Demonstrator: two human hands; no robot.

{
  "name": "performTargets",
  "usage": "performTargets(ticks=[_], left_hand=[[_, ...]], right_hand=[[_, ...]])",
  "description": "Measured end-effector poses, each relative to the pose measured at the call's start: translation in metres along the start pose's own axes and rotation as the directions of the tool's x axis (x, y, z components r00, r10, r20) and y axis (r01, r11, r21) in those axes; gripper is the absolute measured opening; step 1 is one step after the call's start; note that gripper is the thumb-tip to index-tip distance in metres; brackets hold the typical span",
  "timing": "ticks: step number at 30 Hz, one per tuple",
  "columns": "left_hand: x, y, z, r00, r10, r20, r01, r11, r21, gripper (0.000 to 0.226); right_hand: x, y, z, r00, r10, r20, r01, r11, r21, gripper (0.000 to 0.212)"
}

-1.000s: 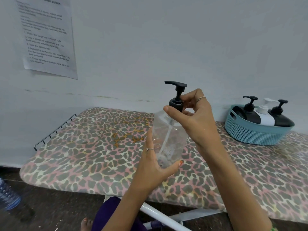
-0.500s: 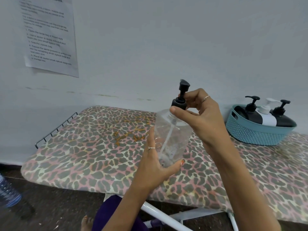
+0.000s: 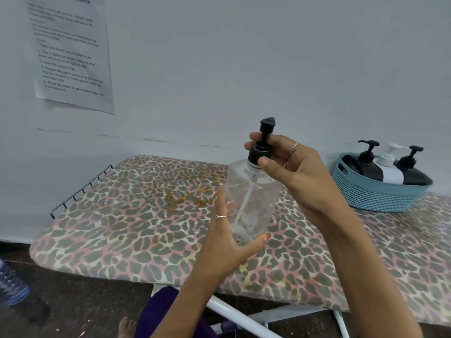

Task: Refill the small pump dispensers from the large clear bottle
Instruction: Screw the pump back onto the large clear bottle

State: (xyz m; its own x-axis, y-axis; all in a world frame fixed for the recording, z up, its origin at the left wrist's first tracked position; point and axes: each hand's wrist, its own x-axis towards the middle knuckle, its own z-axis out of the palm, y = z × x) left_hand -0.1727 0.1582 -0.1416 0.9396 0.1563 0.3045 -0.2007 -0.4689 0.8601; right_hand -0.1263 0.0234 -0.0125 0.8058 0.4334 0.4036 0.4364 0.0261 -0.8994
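Turning further, the black pump head (image 3: 262, 142) is being unscrewed by the pinching right hand (image 3: 296, 172) while the left hand (image 3: 228, 240) is gripping the clear bottle (image 3: 251, 198) above the ironing board (image 3: 127, 215); lifting the pump out seems next.

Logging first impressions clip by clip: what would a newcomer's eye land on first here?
First the clear pump bottle, nearly empty, held above the leopard-print board at centre: the left hand grips its base and the right hand pinches the black pump collar. Next, the teal basket at the right against the wall, holding two black dispensers and a white one. A printed instruction sheet hangs on the wall at upper left.
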Motion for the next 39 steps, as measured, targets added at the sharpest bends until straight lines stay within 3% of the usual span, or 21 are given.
performTargets(ticks=[19, 30, 34, 39], left_hand=[[0.000, -0.001, 0.003, 0.998, 0.038, -0.042, -0.037, 0.999, 0.037, 0.113], [-0.002, -0.005, 0.004, 0.996, 0.077, -0.047, -0.077, 0.997, 0.002, 0.113], [-0.002, -0.006, 0.002, 0.998, 0.053, -0.036, -0.054, 0.997, -0.048, 0.112], [0.000, -0.008, 0.002, 1.000, 0.009, -0.022, -0.010, 0.997, -0.083, 0.114]], right_hand=[[-0.004, -0.009, 0.023, 0.937, -0.037, -0.346, -0.049, 0.970, -0.237, 0.032], [-0.008, -0.007, 0.037, 0.919, -0.091, -0.384, -0.027, 0.956, -0.291, 0.031], [-0.013, -0.001, 0.039, 0.937, -0.079, -0.339, -0.033, 0.949, -0.313, 0.043], [-0.039, 0.013, 0.037, 0.965, 0.071, -0.252, -0.158, 0.925, -0.346, 0.083]])
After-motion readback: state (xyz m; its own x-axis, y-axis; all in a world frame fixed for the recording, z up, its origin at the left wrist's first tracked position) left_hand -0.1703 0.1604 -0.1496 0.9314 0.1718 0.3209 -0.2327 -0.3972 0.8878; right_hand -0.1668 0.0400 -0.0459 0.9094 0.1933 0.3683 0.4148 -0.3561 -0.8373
